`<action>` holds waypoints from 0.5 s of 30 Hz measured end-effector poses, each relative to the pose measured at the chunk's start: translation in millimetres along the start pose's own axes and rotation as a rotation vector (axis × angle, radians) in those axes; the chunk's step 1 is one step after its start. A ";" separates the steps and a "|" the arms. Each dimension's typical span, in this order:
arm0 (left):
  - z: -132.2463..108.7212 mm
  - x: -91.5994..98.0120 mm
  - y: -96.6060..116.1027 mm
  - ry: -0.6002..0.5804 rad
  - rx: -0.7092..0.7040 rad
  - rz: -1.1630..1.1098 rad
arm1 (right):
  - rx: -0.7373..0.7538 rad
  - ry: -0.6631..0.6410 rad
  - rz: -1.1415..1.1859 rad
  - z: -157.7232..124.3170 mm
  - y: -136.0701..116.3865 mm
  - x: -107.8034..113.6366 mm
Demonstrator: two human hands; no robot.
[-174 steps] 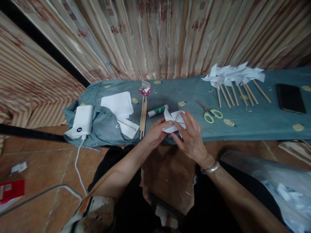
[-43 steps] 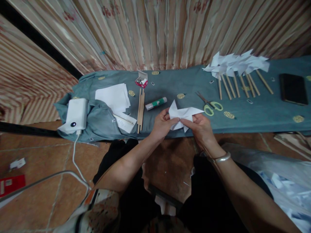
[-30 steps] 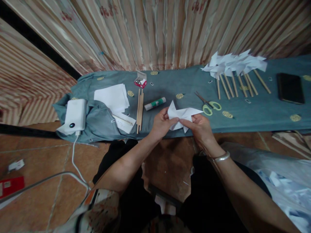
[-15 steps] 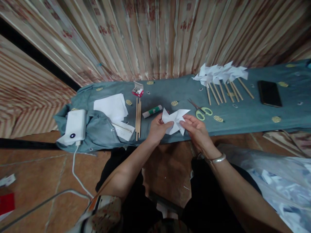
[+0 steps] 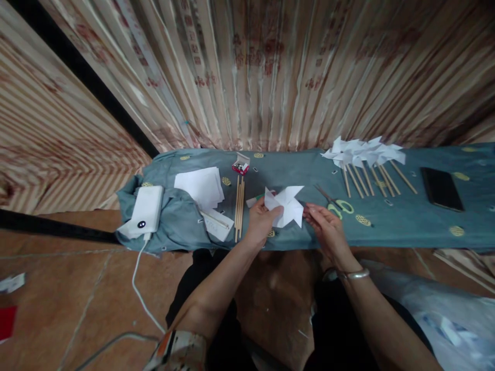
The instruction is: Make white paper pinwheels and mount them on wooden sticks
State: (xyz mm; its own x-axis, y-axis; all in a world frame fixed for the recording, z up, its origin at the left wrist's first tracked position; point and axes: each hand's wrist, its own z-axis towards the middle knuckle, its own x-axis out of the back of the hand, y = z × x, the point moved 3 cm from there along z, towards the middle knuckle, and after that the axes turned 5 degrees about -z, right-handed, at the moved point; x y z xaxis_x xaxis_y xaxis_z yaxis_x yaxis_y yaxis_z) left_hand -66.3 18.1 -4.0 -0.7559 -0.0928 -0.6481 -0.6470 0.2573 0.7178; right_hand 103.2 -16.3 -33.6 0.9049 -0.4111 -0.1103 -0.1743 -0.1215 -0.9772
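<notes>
A white paper pinwheel (image 5: 289, 207) is held above the front part of the cloth-covered table. My left hand (image 5: 262, 224) pinches it on its left side, thumb on top and fingers beneath. My right hand (image 5: 329, 231) is at the pinwheel's right edge with thumb and fingertips together; whether anything is between them is too small to tell. A glue stick (image 5: 253, 200) lies partly hidden behind the left hand. Green-handled scissors (image 5: 340, 207) rest just beyond the right hand. Several wooden sticks (image 5: 240, 208) lie left of the left hand.
Several pinwheels on sticks (image 5: 363, 153) lie at the back right, beside a dark phone (image 5: 441, 189). To the left are an open box of pins (image 5: 240, 167), white paper sheets (image 5: 198, 185) and a corded power bank (image 5: 147, 207). A plastic bag (image 5: 460, 330) stands at lower right.
My right hand has slid off the pinwheel's face to its right edge, while the left keeps its pinch. The view has tilted, so the table appears lower and farther right.
</notes>
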 end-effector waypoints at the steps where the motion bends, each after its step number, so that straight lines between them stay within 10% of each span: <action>1: -0.5 0.4 1.2 0.007 -0.005 -0.013 | 0.020 0.001 -0.031 1.3 1.6 -2.9; 15: 11.0 22.1 66.1 0.061 -0.182 -0.066 | 0.313 -0.276 -0.522 48.8 -33.4 -113.2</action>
State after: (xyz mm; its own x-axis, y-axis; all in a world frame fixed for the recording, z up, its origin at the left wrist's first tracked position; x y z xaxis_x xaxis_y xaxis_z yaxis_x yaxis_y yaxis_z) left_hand -124.7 43.6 26.3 -0.7122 -0.1633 -0.6827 -0.6987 0.0714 0.7118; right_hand 25.4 78.4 2.7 0.9133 -0.1184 0.3898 0.3969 0.0432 -0.9168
